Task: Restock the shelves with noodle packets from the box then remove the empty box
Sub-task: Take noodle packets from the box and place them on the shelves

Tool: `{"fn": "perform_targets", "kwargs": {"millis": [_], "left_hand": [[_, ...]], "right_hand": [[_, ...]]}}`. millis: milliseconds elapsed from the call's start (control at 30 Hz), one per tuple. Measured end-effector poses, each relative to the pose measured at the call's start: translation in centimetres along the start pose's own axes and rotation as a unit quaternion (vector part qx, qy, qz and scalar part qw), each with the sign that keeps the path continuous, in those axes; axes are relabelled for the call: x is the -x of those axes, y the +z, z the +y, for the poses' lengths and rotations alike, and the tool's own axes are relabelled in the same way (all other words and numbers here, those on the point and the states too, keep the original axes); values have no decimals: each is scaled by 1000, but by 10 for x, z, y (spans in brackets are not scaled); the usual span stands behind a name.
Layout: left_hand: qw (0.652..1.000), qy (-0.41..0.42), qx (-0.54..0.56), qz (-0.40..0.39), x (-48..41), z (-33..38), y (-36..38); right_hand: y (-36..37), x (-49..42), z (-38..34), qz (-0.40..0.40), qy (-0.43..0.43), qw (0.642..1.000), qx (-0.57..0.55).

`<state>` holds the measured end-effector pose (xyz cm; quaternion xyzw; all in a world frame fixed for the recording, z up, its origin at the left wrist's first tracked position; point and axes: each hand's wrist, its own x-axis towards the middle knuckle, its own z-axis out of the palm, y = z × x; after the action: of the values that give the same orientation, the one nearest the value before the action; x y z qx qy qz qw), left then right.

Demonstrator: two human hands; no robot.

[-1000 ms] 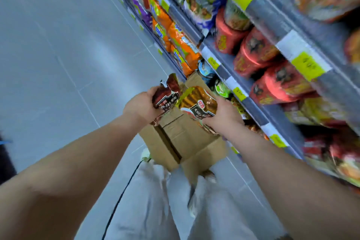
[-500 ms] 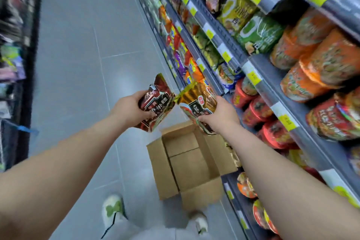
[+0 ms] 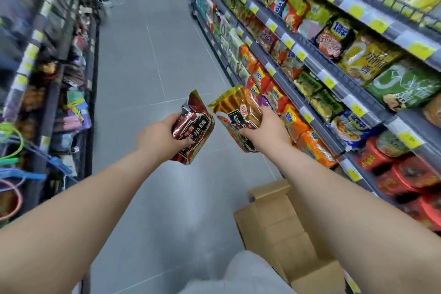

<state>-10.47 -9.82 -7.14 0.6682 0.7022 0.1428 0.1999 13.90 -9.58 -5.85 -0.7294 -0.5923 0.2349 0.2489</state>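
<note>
Both hands (image 3: 214,135) came up off the box (image 3: 281,229), each gripping one packet (image 3: 192,127) by its lower end so they're ready for the shelf (image 3: 317,64).

The cardboard box (image 3: 281,234) is partly hidden behind the right forearm (image 3: 358,210) and cut off by the bottom edge. Shelving on the left (image 3: 47,55) is blurred. Yellow price labels (image 3: 330,82) are too small to read.
</note>
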Motion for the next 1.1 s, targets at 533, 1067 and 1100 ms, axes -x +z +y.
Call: {"fn": "perform_targets", "kwargs": {"millis": [533,1067,1100], "left_hand": [[999,6,-8,44,-331,-23,-81],[986,152,32,65,-746,-16,-173],[983,167,34,62,-769,-13,-181]], "right_hand": [[58,-322,-124,4,-41,999,25],[78,-658,-265,232,-6,967,103],[77,-673,-272,243,1,964,108]]}}
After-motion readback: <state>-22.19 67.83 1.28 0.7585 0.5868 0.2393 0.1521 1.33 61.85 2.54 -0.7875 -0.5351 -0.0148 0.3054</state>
